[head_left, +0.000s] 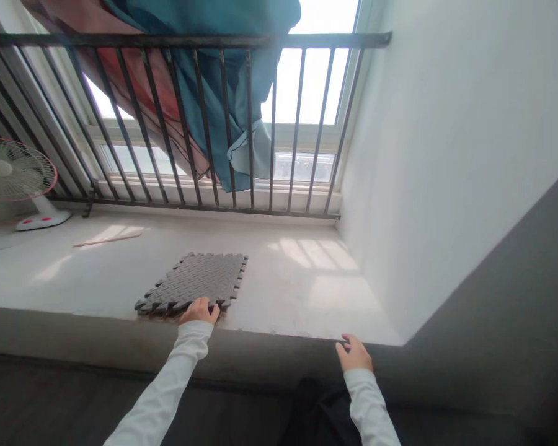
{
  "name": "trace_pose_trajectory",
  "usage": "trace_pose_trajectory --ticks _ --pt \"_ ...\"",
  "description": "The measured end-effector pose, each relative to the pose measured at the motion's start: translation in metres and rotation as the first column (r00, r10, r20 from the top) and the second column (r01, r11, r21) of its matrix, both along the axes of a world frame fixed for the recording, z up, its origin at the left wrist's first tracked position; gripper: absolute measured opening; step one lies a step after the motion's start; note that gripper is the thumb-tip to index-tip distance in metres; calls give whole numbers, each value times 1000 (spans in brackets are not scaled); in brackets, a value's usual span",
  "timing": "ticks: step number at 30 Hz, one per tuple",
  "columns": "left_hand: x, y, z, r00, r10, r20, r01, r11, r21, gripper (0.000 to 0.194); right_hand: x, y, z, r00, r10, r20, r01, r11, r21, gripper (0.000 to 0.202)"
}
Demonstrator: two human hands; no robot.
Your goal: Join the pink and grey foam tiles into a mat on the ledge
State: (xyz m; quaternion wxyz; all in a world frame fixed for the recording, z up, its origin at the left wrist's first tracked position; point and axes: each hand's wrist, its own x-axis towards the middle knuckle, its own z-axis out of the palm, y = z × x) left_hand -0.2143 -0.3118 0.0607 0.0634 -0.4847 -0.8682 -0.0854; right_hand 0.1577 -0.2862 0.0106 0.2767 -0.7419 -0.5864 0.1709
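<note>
Grey interlocking foam mat tiles (209, 275) with toothed edges and a ridged pattern lie on the white window ledge, seemingly more than one layer thick at the near side. My left hand (199, 311) grips their near edge close to the right corner, which looks slightly raised; the fingertips are partly hidden. Off to the right, my right hand (354, 353) is held at the front edge of the ledge (283, 310). Its fingers are apart and curved, with nothing in them. Both arms wear white sleeves.
A dark metal railing (242, 42) runs along the window behind the ledge. Teal and pink cloth (235, 87) hangs against it. A white fan (41, 217) stands at the left, near a thin stick (106, 240). A white wall (446, 155) bounds the right side.
</note>
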Motion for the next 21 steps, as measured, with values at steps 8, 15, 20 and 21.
trace_pose_trajectory --ticks 8,15,20,21 --pt "166 40 17 927 -336 164 345 938 -28 29 -10 -3 7 982 -92 -163 99 994 36 46" --pt "233 32 -22 663 -674 325 724 687 -51 39 2 -7 11 964 -192 -186 194 981 -8 49" --pt "167 45 -63 892 -416 179 445 879 -175 59 8 0 14 967 -250 -43 244 963 -113 39" --pt "159 47 -71 895 -409 178 440 874 -205 62 7 2 13 963 -265 -48 258 958 -126 39"
